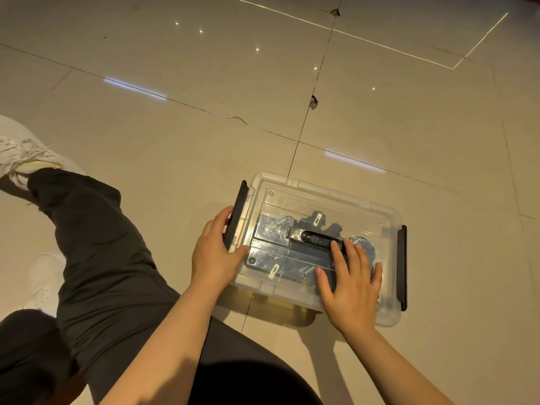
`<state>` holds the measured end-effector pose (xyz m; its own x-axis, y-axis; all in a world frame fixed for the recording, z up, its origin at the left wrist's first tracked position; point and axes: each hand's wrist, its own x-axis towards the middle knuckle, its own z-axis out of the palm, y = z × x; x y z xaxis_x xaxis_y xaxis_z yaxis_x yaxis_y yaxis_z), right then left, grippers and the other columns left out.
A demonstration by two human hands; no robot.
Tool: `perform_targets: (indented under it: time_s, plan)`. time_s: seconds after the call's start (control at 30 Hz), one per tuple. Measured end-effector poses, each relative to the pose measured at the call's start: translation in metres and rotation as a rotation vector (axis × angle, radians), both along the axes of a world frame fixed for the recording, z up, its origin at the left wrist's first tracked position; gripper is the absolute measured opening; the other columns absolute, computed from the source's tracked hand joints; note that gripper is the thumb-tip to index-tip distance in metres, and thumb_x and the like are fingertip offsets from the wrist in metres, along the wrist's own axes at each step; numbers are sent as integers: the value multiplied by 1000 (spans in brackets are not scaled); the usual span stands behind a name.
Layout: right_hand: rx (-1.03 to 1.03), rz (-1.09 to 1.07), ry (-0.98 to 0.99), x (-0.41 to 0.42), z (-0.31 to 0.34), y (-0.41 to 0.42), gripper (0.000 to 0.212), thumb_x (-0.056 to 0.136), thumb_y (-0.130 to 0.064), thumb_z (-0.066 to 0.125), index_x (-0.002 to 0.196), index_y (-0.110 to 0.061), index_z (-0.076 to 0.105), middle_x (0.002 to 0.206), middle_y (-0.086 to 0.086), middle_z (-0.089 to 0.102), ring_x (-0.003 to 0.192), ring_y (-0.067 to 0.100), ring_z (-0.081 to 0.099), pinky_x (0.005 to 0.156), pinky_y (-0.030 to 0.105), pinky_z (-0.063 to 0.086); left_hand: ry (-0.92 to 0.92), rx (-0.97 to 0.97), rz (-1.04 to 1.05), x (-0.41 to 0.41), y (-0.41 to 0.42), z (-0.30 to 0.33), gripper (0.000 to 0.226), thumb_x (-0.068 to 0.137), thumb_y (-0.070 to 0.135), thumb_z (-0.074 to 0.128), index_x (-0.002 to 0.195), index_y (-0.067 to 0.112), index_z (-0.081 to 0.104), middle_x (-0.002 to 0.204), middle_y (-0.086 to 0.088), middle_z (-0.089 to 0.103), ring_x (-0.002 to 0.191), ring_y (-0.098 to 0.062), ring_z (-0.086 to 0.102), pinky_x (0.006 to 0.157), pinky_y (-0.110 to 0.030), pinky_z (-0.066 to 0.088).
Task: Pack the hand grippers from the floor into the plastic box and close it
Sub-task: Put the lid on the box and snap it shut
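A clear plastic box [377, 213] stands on the tiled floor with its transparent lid [292, 200] on top. Dark hand grippers [318, 222] with metal springs show through the lid. A black carry handle [315, 238] lies flat in the lid's middle. My left hand [217, 252] curls round the black latch [236, 217] at the box's left end, thumb on the lid's corner. My right hand [352, 285] lies flat with straight fingers on the lid's near right part. A second black latch [403, 267] sits at the right end.
My leg in dark trousers [96, 244] stretches to the left, ending in a white shoe [26, 153]. Glossy beige floor tiles [409, 112] surround the box, with chipped spots at the tile joints behind it.
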<state>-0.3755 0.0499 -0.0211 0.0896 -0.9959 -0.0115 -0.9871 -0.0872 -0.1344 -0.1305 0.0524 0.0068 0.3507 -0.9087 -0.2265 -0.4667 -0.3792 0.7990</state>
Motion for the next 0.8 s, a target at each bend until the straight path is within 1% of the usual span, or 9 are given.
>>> perform_targets:
  time_s: [0.07,0.1,0.2,0.37,0.53,0.6,0.67,0.73,0.8]
  plan:
    - [-1,-1,-1,0,0,0,64,90,-58,28,142,-23,41,150,2,36,141,21,22,113,54,13,-67,-5,-68,-2,0,-3,81,79,10,71,145,30,27,140,4,44,123,-20,42,96,-27,34]
    - [-2,-2,-3,0,0,0,63,90,-58,28,142,-23,41,150,2,36,141,21,22,113,54,13,-100,3,-81,-1,-2,-3,81,80,9,69,145,32,25,143,7,41,125,-20,39,97,-26,31]
    - [-8,-6,-10,1,-1,-1,63,90,-57,29,141,-23,41,150,2,36,141,21,23,113,54,13,-161,14,-71,1,-6,-3,75,80,7,67,141,35,33,139,9,45,120,-18,42,88,-23,31]
    - [-16,-12,-2,1,-2,-2,61,90,-53,31,141,-23,44,149,3,37,141,22,25,114,53,12,-215,-5,-88,-3,-14,-3,69,75,-2,65,131,33,48,124,8,54,107,-15,48,77,-25,37]
    - [-46,-37,0,4,-3,-5,59,89,-49,36,140,-22,45,148,4,39,140,22,26,114,55,13,-282,35,-172,-2,-34,4,70,75,-4,60,135,29,45,129,4,49,108,-20,48,75,-27,40]
    - [-55,-32,-1,3,-4,-6,60,88,-50,36,140,-22,45,148,4,39,140,23,27,113,55,14,-336,64,-248,-1,-43,13,69,79,0,59,139,29,40,130,-1,47,111,-22,46,76,-30,41]
    - [-66,-31,4,2,-4,-6,61,87,-51,36,140,-22,45,148,4,40,139,23,28,113,55,15,-383,134,-390,-3,-46,22,69,85,15,60,144,31,28,139,-7,37,124,-24,37,87,-34,42]
    - [-77,-45,-2,2,-3,-6,62,87,-52,35,140,-22,45,147,5,41,138,22,29,112,55,16,-457,244,-595,-6,-39,29,71,89,34,58,147,35,17,154,-11,10,140,-29,13,101,-37,37]
    - [-52,-77,-13,3,-2,-7,65,86,-55,33,142,-24,40,149,5,38,139,20,24,113,54,16,-614,315,-846,-7,-30,34,69,90,48,51,146,36,13,156,-11,-11,143,-33,-6,108,-43,28]
